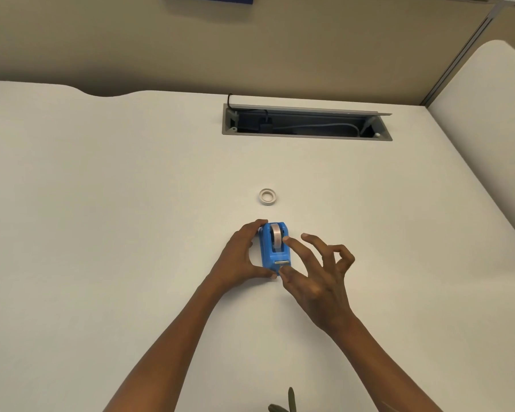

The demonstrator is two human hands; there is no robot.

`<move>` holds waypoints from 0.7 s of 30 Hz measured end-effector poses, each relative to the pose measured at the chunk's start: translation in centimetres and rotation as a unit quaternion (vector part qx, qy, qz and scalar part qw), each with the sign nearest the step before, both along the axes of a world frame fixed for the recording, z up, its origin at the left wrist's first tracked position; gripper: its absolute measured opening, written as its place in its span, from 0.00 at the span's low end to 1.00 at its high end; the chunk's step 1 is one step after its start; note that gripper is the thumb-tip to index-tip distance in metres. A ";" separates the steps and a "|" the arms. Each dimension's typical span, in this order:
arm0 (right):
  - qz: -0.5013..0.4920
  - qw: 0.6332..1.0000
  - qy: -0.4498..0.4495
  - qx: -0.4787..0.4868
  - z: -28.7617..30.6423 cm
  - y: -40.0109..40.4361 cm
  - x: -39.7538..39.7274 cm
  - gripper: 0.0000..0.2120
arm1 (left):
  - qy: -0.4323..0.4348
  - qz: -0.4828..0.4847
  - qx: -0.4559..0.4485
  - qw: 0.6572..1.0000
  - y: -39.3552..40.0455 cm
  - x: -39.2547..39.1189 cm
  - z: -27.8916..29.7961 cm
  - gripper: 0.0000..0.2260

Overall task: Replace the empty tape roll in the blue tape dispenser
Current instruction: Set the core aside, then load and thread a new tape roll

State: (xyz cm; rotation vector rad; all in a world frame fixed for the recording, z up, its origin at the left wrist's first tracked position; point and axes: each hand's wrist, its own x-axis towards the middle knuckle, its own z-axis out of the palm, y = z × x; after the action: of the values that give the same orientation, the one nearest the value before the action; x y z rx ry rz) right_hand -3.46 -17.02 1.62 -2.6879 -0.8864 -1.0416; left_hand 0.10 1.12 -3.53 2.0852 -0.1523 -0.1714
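Blue tape dispenser (275, 250) holding a tape roll (275, 235), gripped by left hand (241, 257); right hand (315, 270) spread, touching it

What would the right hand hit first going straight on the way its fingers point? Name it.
Likely the dispenser: the right hand points up-left at it, index fingertip already at the roll. Depth is unclear from one view.

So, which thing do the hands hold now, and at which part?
The left hand holds the blue tape dispenser by its left side; the right hand touches its right side and front.
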 end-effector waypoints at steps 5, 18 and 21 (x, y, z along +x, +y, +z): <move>0.001 1.000 -0.009 0.007 -0.6 0.2 0.1 0.10 | 0.007 0.001 0.002 1.000 0.0 0.0 0.2 0.44; 0.043 0.994 -0.086 -0.058 -2.2 0.1 0.1 0.07 | 0.030 0.011 0.000 0.999 -0.1 -0.1 0.6 0.45; 0.046 0.993 -0.089 -0.057 -2.6 -0.1 0.1 0.07 | 0.030 0.008 0.021 0.999 -0.2 -0.2 1.1 0.46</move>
State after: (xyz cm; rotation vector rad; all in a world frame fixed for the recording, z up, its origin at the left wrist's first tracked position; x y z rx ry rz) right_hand -3.36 -17.13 -0.97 -2.6465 -1.1209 -1.2619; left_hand -0.09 0.90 -2.44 2.1200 -0.0953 -0.2285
